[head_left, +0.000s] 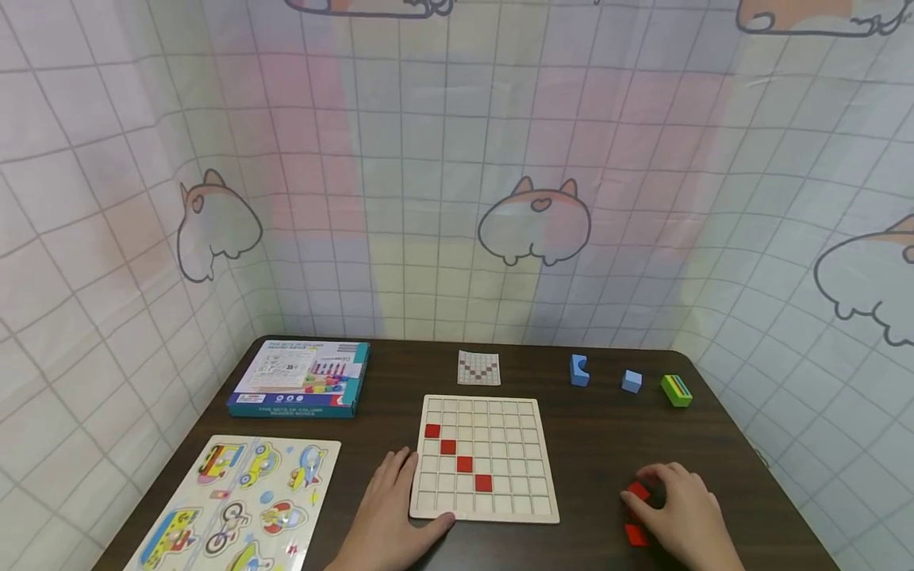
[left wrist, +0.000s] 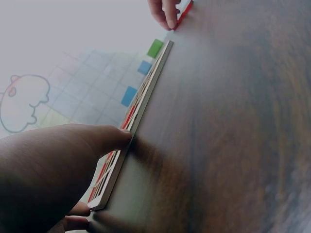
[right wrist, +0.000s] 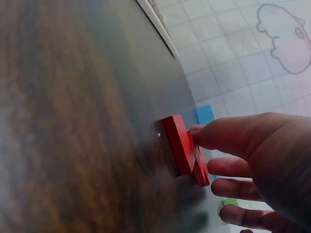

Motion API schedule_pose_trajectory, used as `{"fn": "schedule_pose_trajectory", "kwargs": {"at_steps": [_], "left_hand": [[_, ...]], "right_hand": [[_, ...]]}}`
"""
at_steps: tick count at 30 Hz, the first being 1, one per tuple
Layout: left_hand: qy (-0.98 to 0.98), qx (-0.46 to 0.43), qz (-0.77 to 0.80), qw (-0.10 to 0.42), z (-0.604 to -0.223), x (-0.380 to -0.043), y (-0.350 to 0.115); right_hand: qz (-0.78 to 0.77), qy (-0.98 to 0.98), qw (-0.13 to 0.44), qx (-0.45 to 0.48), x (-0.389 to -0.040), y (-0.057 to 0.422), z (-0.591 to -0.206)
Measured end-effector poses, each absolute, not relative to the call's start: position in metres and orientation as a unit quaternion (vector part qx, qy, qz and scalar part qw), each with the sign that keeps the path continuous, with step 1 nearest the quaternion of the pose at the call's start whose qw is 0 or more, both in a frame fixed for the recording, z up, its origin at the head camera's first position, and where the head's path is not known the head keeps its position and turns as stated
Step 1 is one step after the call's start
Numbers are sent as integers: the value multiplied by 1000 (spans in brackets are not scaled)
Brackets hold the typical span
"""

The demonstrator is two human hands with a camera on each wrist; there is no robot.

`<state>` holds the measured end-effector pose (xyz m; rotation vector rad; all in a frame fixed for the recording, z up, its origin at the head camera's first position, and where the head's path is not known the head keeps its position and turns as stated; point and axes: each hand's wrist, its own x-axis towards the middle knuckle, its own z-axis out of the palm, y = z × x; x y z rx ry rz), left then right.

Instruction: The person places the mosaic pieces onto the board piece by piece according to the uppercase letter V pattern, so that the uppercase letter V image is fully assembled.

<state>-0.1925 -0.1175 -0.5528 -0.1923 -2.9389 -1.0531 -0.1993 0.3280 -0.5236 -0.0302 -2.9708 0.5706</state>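
Note:
A cream grid board lies mid-table with several red squares set in a diagonal, one of them a red square. My left hand rests at its near left corner, fingers along the left edge. In the left wrist view the thumb presses the front edge. To the right, my right hand pinches a red square tile between thumb and index finger, low over the table. Nearer to me lies another red tile. The right wrist view shows two red tiles close together, the nearer red tile partly overlapping the other.
Behind the board lies a small pattern card. Along the back right stand a blue notched block, a blue cube and a green striped block. A flat box and a vehicle picture puzzle occupy the left side.

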Motion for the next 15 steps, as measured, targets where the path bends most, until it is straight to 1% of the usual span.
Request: {"fn": "schedule_pose_trajectory", "kwargs": {"at_steps": [9, 15], "left_hand": [[-939, -58, -340, -2, -550, -193, -116], [-939, -66, -338, 9, -549, -190, -116]], "right_hand": [[218, -975, 34, -36, -198, 328, -525], [239, -970, 33, -40, -206, 324, -527]]}}
